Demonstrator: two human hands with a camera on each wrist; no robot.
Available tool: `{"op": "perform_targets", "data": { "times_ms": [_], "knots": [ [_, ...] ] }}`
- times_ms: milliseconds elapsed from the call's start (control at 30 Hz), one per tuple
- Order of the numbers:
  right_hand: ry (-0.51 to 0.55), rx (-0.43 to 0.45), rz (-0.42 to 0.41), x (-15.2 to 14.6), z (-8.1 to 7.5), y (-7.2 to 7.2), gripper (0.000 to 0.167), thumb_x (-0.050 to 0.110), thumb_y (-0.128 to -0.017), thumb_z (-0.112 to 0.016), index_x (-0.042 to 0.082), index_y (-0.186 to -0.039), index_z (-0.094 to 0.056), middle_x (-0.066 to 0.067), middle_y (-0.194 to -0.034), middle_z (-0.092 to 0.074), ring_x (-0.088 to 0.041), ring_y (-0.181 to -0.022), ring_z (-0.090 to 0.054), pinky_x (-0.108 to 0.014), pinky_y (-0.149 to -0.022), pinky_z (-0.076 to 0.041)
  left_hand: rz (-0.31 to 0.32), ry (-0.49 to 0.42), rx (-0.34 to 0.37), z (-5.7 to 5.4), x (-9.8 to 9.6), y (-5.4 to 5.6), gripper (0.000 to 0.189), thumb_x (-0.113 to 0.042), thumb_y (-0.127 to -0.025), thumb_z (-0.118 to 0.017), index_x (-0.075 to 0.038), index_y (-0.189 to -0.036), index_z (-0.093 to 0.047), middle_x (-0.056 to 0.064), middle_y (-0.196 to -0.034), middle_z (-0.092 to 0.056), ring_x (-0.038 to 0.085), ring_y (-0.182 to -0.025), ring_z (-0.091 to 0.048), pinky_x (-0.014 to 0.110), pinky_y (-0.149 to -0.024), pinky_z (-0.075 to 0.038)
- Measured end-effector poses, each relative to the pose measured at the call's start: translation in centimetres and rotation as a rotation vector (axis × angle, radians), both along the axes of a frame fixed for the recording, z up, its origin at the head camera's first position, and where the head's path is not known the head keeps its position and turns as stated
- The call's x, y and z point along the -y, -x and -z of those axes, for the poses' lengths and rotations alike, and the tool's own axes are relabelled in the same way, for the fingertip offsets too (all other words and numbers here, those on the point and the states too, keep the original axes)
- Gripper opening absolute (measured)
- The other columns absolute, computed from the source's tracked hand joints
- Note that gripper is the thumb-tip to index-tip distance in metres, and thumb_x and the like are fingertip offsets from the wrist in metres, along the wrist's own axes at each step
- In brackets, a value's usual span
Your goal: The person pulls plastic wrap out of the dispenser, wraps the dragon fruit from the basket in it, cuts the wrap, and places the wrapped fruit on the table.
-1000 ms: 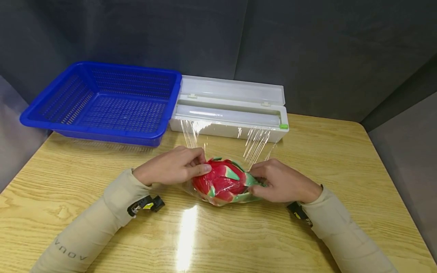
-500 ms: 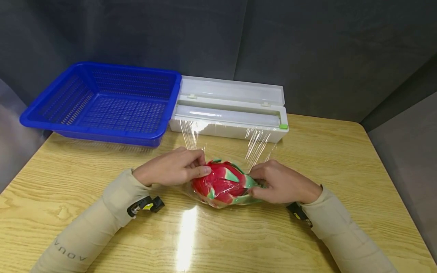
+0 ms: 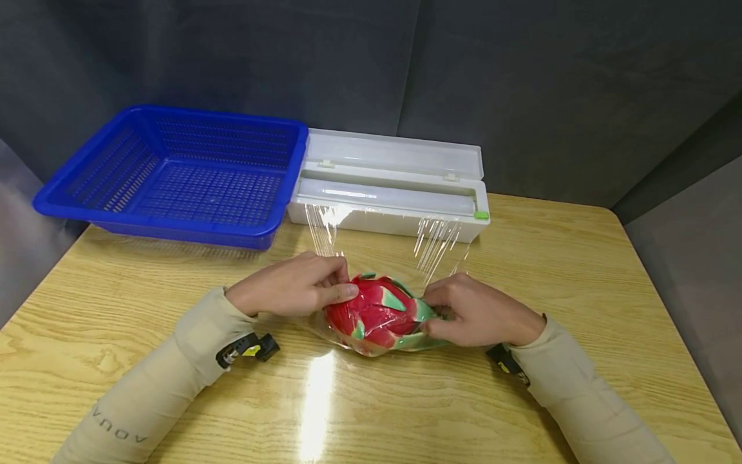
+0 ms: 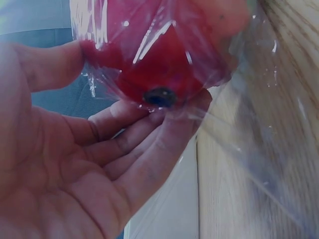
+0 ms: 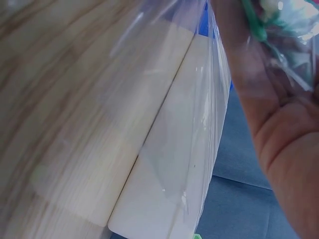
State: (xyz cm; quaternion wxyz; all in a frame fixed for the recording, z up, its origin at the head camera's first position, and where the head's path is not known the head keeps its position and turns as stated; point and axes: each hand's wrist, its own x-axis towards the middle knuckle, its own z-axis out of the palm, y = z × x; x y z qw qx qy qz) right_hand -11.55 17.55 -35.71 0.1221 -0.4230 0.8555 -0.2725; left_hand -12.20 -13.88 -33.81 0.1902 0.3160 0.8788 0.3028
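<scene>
A red dragon fruit (image 3: 379,316) with green-tipped scales lies on its side in clear plastic wrap near the middle of the table. My left hand (image 3: 298,283) holds its left end, thumb on top; in the left wrist view the other fingers curl beneath the wrapped red end (image 4: 164,64). At the green-tipped right end, my right hand (image 3: 481,312) grips fruit and film, its fingertips partly hidden. Creased plastic wrap (image 3: 436,248) stretches back from the fruit to a white dispenser box (image 3: 388,225), whose lid is up and whose film roll (image 3: 382,194) shows inside.
A blue plastic basket (image 3: 174,222) with nothing in it stands at the back left, against the dispenser's left end. Dark curtains (image 3: 522,96) hang behind the wooden table (image 3: 556,258). Light glares on the tabletop in front of the fruit.
The dragon fruit has turned slightly and shifted a little toward me, with both hands staying at its ends. Basket and dispenser have not moved.
</scene>
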Motion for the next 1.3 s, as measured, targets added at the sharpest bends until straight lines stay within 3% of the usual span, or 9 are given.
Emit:
{"op": "perform_targets", "data": {
  "times_ms": [567, 1300],
  "knots": [
    [0.006, 0.089, -0.021, -0.12, 0.08, 0.28, 0.029, 0.009, -0.083, -0.062, 0.022, -0.062, -0.048, 0.013, -0.064, -0.036, 0.005, -0.054, -0.030, -0.014, -0.050, -0.025, -0.018, 0.020, 0.010, 0.03, -0.08, 0.06, 0.024, -0.039, -0.105, -0.056, -0.020, -0.092, -0.064, -0.008, -0.072, -0.057, 0.009, -0.065, -0.053, 0.028, -0.059, -0.045],
    [0.036, 0.132, -0.073, -0.25, 0.63, 0.49, 0.030, 0.009, -0.089, -0.062, 0.020, -0.065, -0.049, 0.013, -0.065, -0.037, 0.006, -0.056, -0.031, -0.014, -0.050, -0.028, 0.015, 0.043, 0.033, -0.10, 0.10, 0.15, 0.030, -0.041, -0.106, -0.053, -0.021, -0.085, -0.060, -0.009, -0.069, -0.054, 0.009, -0.063, -0.052, 0.028, -0.058, -0.043]
  ]
}}
